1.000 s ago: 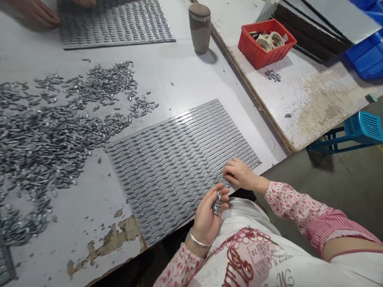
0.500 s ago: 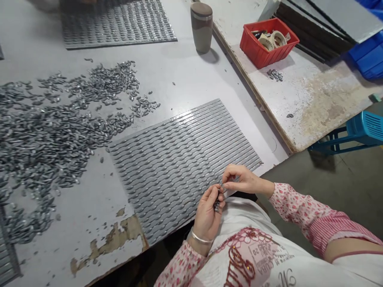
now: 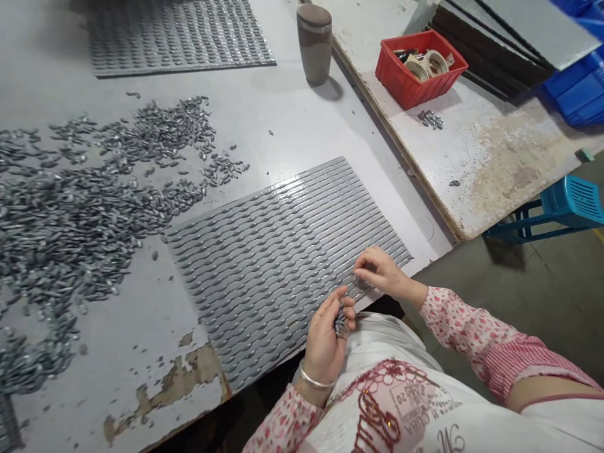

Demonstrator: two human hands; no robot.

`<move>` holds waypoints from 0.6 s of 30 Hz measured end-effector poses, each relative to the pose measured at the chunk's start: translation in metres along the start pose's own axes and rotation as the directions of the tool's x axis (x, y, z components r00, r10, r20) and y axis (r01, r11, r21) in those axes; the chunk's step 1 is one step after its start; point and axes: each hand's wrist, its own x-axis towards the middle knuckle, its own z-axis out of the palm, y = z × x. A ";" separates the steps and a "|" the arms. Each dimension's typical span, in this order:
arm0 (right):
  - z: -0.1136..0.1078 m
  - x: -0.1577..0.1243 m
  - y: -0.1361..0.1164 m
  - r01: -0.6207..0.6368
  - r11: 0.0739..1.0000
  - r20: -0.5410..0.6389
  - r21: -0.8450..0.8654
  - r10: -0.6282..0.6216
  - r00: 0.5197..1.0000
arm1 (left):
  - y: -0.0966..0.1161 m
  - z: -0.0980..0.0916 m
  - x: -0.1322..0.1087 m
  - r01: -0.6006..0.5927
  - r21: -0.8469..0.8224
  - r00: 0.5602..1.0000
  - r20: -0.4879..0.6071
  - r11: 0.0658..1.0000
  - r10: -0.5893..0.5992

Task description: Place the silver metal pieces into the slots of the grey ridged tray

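Note:
My left hand (image 3: 326, 333), with a bangle at the wrist, curls around several small grey leaf-shaped pieces (image 3: 340, 319) just off the panel's near edge. My right hand (image 3: 383, 272) is over the near right part of the grey panel (image 3: 264, 264), thumb and fingertips pinched together close to its surface. Whatever is between those fingertips is too small or hidden to make out. Rows of ridges run along the panel. Its left and middle part shows wavy bumps, while the right part has straight narrow ridges.
A big pile of grey pieces (image 3: 85, 220) spreads left of the panel. Beyond lies a second ridged panel (image 3: 179, 38). A brown-lidded cup (image 3: 314, 47) stands near the table joint. The side table holds a red bin (image 3: 419, 72) with tape rolls; a blue stool (image 3: 566, 204) stands beside it.
My right hand has moved away from the left hand's fingertips, slightly up and right over the panel. My left hand stays nearly in place, still holding the grey pieces.

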 end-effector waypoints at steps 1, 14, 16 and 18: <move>-0.001 0.000 0.004 -0.029 0.998 -0.014 -0.046 0.029 0.999 | 0.001 0.000 0.000 0.011 -0.004 1.000 0.004 1.000 -0.011; 0.017 -0.001 0.004 -0.095 0.937 -0.060 -0.337 0.079 0.995 | 0.001 -0.003 0.003 0.069 -0.077 0.998 -0.007 0.995 -0.069; 0.015 -0.001 0.002 -0.072 0.969 -0.079 -0.236 0.055 0.995 | 0.002 -0.003 0.003 0.060 -0.083 0.998 -0.020 0.995 -0.062; 0.012 -0.002 -0.004 -0.026 0.997 -0.075 -0.076 0.021 0.997 | 0.002 -0.003 0.004 0.056 -0.082 0.998 -0.013 0.995 -0.057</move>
